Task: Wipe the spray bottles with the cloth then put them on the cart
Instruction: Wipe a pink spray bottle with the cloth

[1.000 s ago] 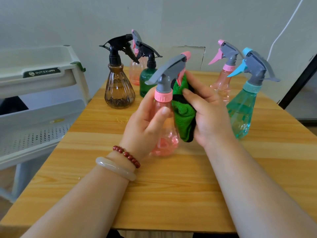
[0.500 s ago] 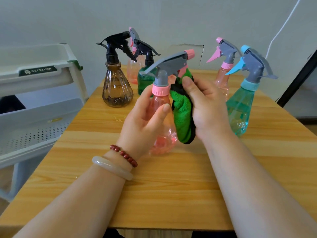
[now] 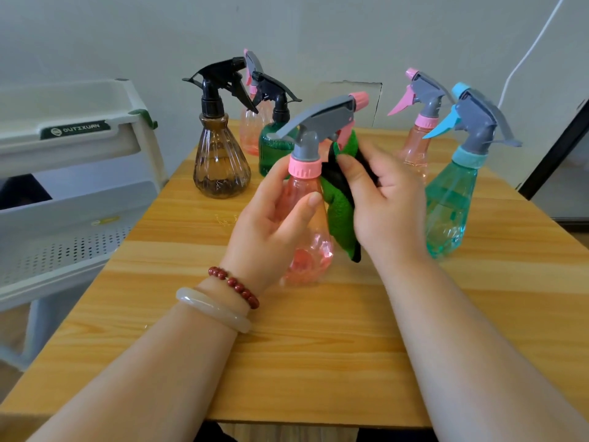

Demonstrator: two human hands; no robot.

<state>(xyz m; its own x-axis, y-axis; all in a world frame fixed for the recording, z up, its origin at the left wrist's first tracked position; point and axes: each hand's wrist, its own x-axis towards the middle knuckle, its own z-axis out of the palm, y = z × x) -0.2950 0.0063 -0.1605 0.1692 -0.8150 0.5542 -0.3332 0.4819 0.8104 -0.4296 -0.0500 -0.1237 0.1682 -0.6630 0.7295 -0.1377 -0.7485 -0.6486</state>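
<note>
So the left grip (image 3: 271, 224) is curling round the pink bottle (image 3: 307, 263), while the right grip (image 3: 389, 205) is pinching the soft cloth (image 3: 341, 218) just beside its neck. It's looking like light, slick plastic, so the neck is probably the safest hold.

Both forearms were bare as far as the lower edge of the view. The left wrist wore two ornaments side by side: a bead bracelet (image 3: 234, 285) of round, glossy dark-red beads nearer the left hand (image 3: 271, 218), and behind it a thick, smooth bangle (image 3: 213, 309), pale, milky and faintly translucent. The visible thumbnail was short.
</note>
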